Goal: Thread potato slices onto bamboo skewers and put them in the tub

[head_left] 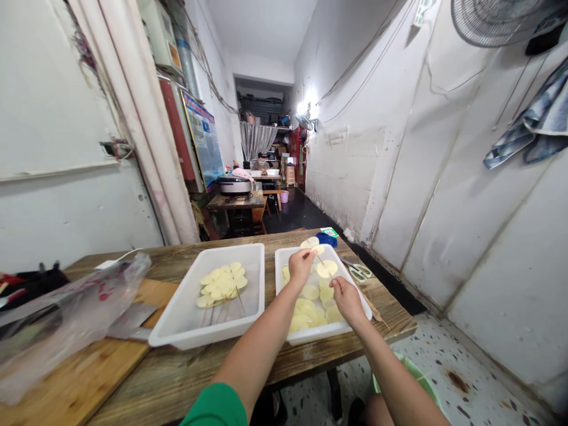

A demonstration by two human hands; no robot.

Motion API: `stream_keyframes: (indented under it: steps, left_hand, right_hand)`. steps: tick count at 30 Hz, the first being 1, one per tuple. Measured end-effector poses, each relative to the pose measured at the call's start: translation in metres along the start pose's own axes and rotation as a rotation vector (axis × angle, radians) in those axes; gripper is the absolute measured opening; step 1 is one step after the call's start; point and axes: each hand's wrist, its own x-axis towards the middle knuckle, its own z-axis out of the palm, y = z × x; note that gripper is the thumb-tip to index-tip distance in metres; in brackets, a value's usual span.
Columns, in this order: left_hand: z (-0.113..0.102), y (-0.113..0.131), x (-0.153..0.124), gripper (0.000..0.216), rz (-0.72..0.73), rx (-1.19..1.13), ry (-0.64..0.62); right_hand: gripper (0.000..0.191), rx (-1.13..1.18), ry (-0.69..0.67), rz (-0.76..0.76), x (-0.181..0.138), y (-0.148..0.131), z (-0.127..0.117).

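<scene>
My left hand [300, 264] pinches a pale, thin potato slice [318, 250] over the far side of the right white tray [280, 331]. A thin wooden skewer [321, 259] runs through this slice and another round slice [326, 269] nearer to me. The fingers of my right hand [347, 297] are closed on the skewer's near end, above the tray's right side. Loose potato slices [306, 313] lie inside that tray below my hands. In the left white tray [165, 336], skewered potato slices [222, 283] are piled with their sticks pointing toward me.
Green-handled scissors [359, 272] and a bundle of skewers [376, 309] lie right of the tray. Behind it is a blue item [327, 238]. A clear plastic bag [84, 307] covers part of a wooden board [106, 367] at left. A green bucket [410, 370] stands below; a person [261, 164] sits far back.
</scene>
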Motion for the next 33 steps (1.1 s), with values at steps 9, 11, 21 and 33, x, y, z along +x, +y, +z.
stream_keyframes:
  steps: [9, 11, 21, 33]
  left_hand:
    - [0.003, 0.004, -0.006, 0.014, 0.167, 0.158, -0.141]
    - [0.004, -0.001, -0.003, 0.017, 0.103, 0.09, -0.156]
    - [0.003, 0.01, -0.008, 0.013, 0.193, 0.158, -0.319]
    - [0.004, 0.009, -0.007, 0.025, -0.042, -0.09, -0.34]
  right_hand:
    - [0.03, -0.044, 0.013, 0.047, 0.002, 0.003, 0.003]
    - [0.03, -0.045, 0.021, 0.039, 0.002, 0.004, 0.003]
    - [0.029, 0.03, 0.022, 0.112, 0.003, 0.005, 0.005]
    - [0.028, 0.034, 0.016, 0.179, 0.006, 0.006, 0.009]
